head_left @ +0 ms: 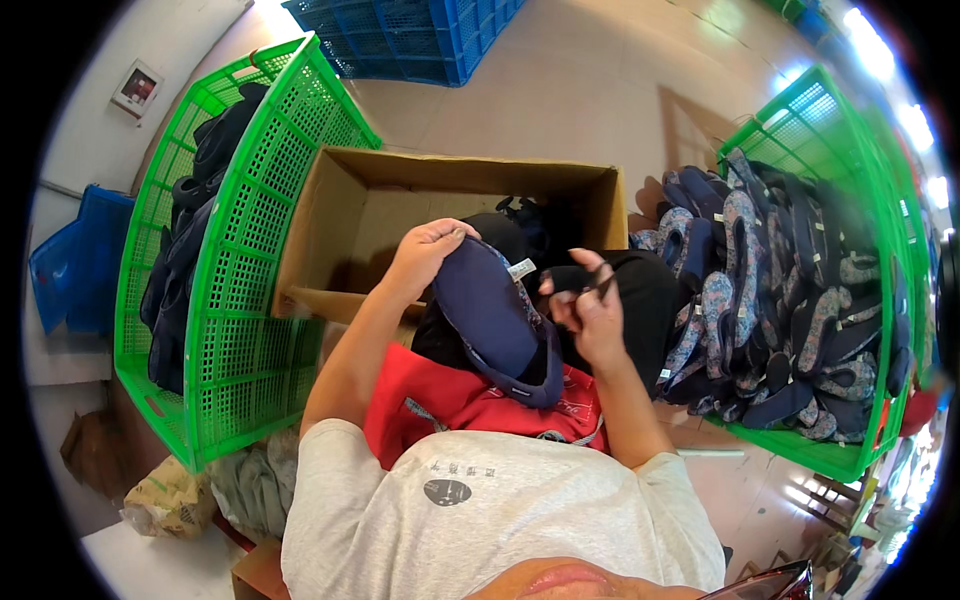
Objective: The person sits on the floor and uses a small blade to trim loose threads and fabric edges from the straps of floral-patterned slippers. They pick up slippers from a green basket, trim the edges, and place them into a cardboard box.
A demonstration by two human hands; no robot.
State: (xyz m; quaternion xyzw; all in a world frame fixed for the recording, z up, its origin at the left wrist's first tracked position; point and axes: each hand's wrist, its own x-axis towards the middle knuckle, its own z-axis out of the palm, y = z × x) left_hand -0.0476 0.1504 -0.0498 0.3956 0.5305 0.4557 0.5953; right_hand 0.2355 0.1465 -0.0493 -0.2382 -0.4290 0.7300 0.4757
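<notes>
A navy fabric slipper (pixel 490 305) with a patterned inner edge and a small white tag lies tilted over my lap. My left hand (pixel 430 255) is closed on its far end, thumb and fingers pinching the rim. The slipper's near end hangs over a red cloth (pixel 385 410) on my lap. To the right of the slipper, apart from it, my right hand (pixel 590 315) is raised with its fingers curled. Something small and dark shows between those fingers; its kind is too unclear to tell.
An open cardboard box (pixel 345 215) stands just ahead, dark items at its right side. Green crates flank me: the left crate (pixel 250 290) holds dark pieces, the right crate (pixel 800 110) is piled with patterned-lined slippers (pixel 740 240). A blue crate (pixel 400 40) stands beyond.
</notes>
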